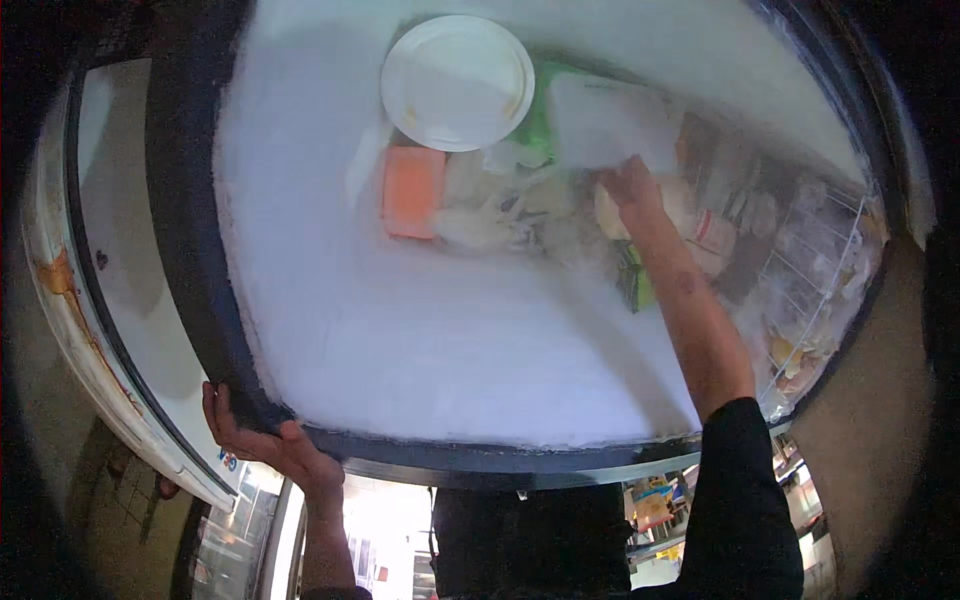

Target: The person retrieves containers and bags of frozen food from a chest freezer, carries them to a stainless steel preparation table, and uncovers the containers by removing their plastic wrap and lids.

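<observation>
My right hand [634, 187] reaches down into a frosty chest freezer, its fingers bent over a pale, rounded item [611, 210] beside a white box or lid [607, 120]. Mist blurs the fingertips, so whether they grip anything is unclear. My left hand [274, 450] rests against the dark rim [247, 401] at the freezer's near left corner, palm turned up, fingers spread. A round white plate or lid [457, 82] lies left of the white box. Below it sits an orange container [412, 193], beside clear plastic bags [480, 217]. A green item [637, 279] lies near my right forearm.
A white wire basket [814, 277] with bagged goods stands at the freezer's right end. Frost coats the inner walls [465, 360]. A white panel with a dark seal [120, 187] is at the left. Shelving with various items [656, 517] shows past the near rim.
</observation>
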A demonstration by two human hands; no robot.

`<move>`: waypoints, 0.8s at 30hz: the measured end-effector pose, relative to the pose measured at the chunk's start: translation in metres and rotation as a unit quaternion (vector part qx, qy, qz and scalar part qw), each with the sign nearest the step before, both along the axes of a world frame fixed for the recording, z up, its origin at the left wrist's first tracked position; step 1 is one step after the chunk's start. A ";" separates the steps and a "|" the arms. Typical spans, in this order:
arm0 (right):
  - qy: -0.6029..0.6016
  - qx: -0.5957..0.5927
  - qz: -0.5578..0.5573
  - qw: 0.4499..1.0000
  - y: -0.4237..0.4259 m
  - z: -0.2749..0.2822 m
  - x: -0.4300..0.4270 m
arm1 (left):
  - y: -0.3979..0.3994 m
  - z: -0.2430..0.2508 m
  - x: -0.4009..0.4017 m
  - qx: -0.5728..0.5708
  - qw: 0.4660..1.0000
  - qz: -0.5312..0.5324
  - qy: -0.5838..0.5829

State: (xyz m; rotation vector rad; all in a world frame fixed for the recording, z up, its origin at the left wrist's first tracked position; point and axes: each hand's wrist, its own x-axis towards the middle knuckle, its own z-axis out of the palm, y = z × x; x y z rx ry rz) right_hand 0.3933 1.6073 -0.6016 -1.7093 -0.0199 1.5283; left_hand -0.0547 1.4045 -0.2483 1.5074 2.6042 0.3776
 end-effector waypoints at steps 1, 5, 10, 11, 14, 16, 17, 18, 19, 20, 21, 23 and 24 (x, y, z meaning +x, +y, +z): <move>0.002 -0.001 0.002 1.000 -0.004 0.017 -0.006 | -0.001 0.001 -0.001 -0.001 1.000 0.002 0.002; -0.082 -0.021 0.185 0.979 -0.020 0.088 -0.006 | -0.003 0.003 0.000 -0.007 1.000 -0.006 -0.013; -0.111 -0.020 0.303 0.946 -0.030 0.139 -0.011 | -0.001 0.011 -0.003 -0.027 0.999 -0.015 -0.013; -0.098 0.001 0.336 0.937 -0.030 0.149 -0.019 | -0.001 0.012 -0.004 -0.030 0.999 -0.012 -0.012; -0.095 0.031 0.381 0.919 -0.019 0.154 -0.045 | 0.003 0.012 0.004 -0.030 0.999 -0.009 -0.015; -0.100 0.048 0.409 0.906 -0.008 0.130 -0.063 | 0.003 0.009 0.005 -0.029 0.999 -0.015 -0.015; -0.105 0.057 0.420 0.899 0.000 0.111 -0.068 | 0.001 0.004 0.005 -0.006 0.999 -0.013 -0.033; -0.096 0.075 0.459 0.880 0.012 0.105 -0.083 | -0.002 0.001 0.002 0.015 0.999 -0.009 -0.047; -0.090 0.092 0.496 0.859 0.024 0.101 -0.098 | -0.005 0.001 -0.001 0.017 0.998 -0.017 -0.050; -0.108 0.100 0.504 0.851 0.030 0.094 -0.116 | -0.008 0.003 -0.004 0.006 0.999 -0.014 -0.028; -0.129 0.107 0.512 0.842 0.038 0.088 -0.129 | -0.009 0.002 -0.005 -0.003 1.000 -0.011 -0.008; -0.094 0.133 0.459 0.873 0.049 0.069 -0.139 | -0.004 0.000 0.000 0.001 1.000 -0.014 -0.017; -0.091 0.130 0.457 0.875 0.051 0.064 -0.150 | -0.006 0.001 0.000 0.012 1.000 -0.016 -0.012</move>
